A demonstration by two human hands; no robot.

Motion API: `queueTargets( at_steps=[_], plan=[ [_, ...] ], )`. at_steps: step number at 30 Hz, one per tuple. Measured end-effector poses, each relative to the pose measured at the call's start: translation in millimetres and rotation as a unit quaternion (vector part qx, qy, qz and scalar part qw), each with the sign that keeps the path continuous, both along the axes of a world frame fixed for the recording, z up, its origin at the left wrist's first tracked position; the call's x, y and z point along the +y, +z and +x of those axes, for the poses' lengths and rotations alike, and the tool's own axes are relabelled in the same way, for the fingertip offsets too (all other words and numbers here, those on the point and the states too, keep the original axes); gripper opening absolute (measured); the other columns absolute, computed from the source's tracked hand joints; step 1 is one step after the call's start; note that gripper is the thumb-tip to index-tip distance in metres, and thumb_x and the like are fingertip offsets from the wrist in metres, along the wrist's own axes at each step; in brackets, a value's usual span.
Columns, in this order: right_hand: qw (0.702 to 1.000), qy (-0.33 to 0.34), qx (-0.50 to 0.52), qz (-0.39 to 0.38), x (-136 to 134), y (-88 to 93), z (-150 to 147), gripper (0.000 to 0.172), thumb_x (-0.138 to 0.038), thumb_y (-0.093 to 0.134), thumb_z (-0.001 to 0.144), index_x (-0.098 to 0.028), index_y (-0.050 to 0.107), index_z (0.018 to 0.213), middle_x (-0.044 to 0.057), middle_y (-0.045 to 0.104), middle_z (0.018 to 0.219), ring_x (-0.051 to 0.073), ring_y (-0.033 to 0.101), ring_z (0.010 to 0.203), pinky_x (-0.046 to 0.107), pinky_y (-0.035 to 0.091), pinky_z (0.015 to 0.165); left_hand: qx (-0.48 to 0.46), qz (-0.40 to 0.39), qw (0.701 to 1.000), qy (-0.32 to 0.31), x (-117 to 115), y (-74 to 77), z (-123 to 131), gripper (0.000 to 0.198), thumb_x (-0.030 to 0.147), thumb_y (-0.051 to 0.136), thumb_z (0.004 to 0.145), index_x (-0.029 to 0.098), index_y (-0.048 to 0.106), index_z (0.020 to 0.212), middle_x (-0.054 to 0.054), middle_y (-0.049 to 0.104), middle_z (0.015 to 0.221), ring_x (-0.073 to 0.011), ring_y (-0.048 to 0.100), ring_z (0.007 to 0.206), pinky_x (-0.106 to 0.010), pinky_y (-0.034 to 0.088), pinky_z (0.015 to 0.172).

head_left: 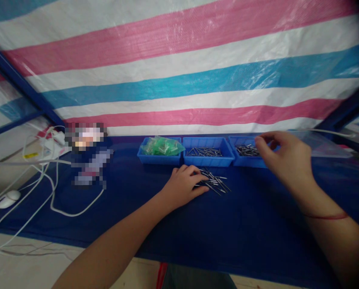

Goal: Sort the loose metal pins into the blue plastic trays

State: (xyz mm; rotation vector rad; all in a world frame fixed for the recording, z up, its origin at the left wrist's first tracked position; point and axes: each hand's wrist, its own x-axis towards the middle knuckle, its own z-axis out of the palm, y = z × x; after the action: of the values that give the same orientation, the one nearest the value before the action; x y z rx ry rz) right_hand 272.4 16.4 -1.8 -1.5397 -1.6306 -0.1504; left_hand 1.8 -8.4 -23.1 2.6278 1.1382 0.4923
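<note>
My left hand (184,185) rests on the table at the left edge of a loose pile of blind rivets (217,182), thin metal pins with thicker ends. Its fingers are curved and apart, touching the pile. Above the right blue bin (248,161), my right hand (286,158) is raised with thumb and fingertips pinched together. Whatever is between those fingertips, if anything, is too small to make out. Short metal pieces (246,150) lie in that bin, partly hidden by the hand. The middle blue bin (208,161) holds more rivets (205,152).
The left blue bin (160,159) holds a clear bag of green pieces (163,146). White cables (54,200) run over the left of the blue table (227,237). A clear plastic sheet (324,144) lies at right. A striped tarp (191,88) hangs behind.
</note>
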Motion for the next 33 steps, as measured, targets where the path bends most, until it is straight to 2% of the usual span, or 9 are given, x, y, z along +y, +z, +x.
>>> queueTargets(
  at_steps=[4,8,10,14,17,21,25,29,33],
  plan=[
    [0.997,-0.009,-0.075,-0.001,13.2,-14.2,17.1,0.016,-0.036,0.056,0.082,-0.022,0.064,0.081,0.012,0.058,0.078,0.034,0.052,0.089,0.048,0.031,0.081,0.016,0.008,1.0,-0.013,3.2,-0.2,0.2,0.024,0.033,0.052,0.09,0.024,0.066,0.108,-0.005,0.061,0.106,-0.0197,0.054,0.095,-0.034,0.04,0.085],
    [0.991,0.003,-0.124,0.039,12.5,-17.2,1.8,0.019,-0.033,0.059,0.081,-0.017,0.067,0.087,0.015,0.061,0.089,0.033,0.054,0.095,0.049,0.032,0.086,0.002,0.011,0.999,-0.04,7.3,-0.8,-0.8,0.021,0.028,0.05,0.091,0.019,0.067,0.1,-0.006,0.061,0.1,-0.0172,0.056,0.089,-0.031,0.042,0.084],
    [0.989,0.034,-0.133,0.061,5.8,-12.1,-12.0,0.016,-0.031,0.058,0.082,-0.019,0.067,0.087,0.013,0.062,0.093,0.03,0.056,0.094,0.047,0.034,0.086,-0.008,0.014,0.999,-0.047,8.9,-1.8,-1.2,0.02,0.027,0.049,0.092,0.018,0.066,0.097,-0.006,0.061,0.098,-0.017,0.056,0.089,-0.03,0.043,0.084],
    [0.982,0.137,-0.11,0.075,-11.6,-2.4,-38.2,0.011,-0.027,0.055,0.084,-0.022,0.065,0.086,0.009,0.064,0.092,0.026,0.057,0.091,0.045,0.04,0.085,-0.035,0.007,0.998,-0.051,10.7,-3.5,-1.3,0.021,0.025,0.047,0.093,0.016,0.065,0.093,-0.006,0.06,0.095,-0.0169,0.057,0.088,-0.029,0.044,0.084],
    [0.967,0.232,-0.093,0.056,-22.0,-2.3,-54.1,0.011,-0.024,0.056,0.084,-0.023,0.065,0.088,0.008,0.065,0.091,0.025,0.058,0.09,0.043,0.043,0.083,-0.117,0.001,0.993,-0.029,9.6,-1.2,0.0,0.021,0.025,0.044,0.094,0.017,0.064,0.095,-0.006,0.059,0.098,-0.0163,0.057,0.091,-0.028,0.044,0.087],
    [0.95,0.301,-0.085,0.01,-30.4,-8.7,-70.6,0.019,-0.027,0.059,0.082,-0.022,0.065,0.099,0.009,0.065,0.1,0.025,0.057,0.095,0.043,0.044,0.086,-0.262,0.002,0.965,-0.002,4.0,6.2,4.3,0.019,0.027,0.047,0.093,0.017,0.063,0.094,-0.006,0.061,0.098,-0.0166,0.058,0.096,-0.029,0.044,0.09],
    [0.941,0.334,-0.043,-0.042,-34.1,-14.5,-79.3,0.017,-0.028,0.055,0.086,-0.022,0.064,0.099,0.008,0.066,0.101,0.023,0.059,0.095,0.041,0.044,0.085,-0.347,-0.061,0.936,0.018,-2.7,9.0,9.4,0.017,0.027,0.049,0.091,0.016,0.062,0.094,-0.006,0.066,0.094,-0.0155,0.061,0.089,-0.026,0.047,0.083],
    [0.938,0.334,0.038,-0.081,-33.0,-16.1,-79.8,0.014,-0.031,0.055,0.087,-0.023,0.065,0.092,0.006,0.068,0.094,0.021,0.06,0.091,0.039,0.046,0.082,-0.401,-0.134,0.905,0.042,-4.0,5.6,11.5,0.018,0.028,0.05,0.091,0.015,0.062,0.095,-0.006,0.067,0.093,-0.0147,0.063,0.084,-0.025,0.049,0.079],
    [0.937,0.303,0.123,-0.123,-32.6,-14.2,-78.4,0.017,-0.037,0.057,0.086,-0.023,0.066,0.087,0.006,0.068,0.089,0.02,0.061,0.082,0.034,0.047,0.07,-0.428,-0.171,0.886,0.053,-1.3,1.0,11.7,0.018,0.028,0.053,0.089,0.015,0.063,0.096,-0.006,0.068,0.091,-0.0147,0.065,0.083,-0.026,0.051,0.079]
  ],
)
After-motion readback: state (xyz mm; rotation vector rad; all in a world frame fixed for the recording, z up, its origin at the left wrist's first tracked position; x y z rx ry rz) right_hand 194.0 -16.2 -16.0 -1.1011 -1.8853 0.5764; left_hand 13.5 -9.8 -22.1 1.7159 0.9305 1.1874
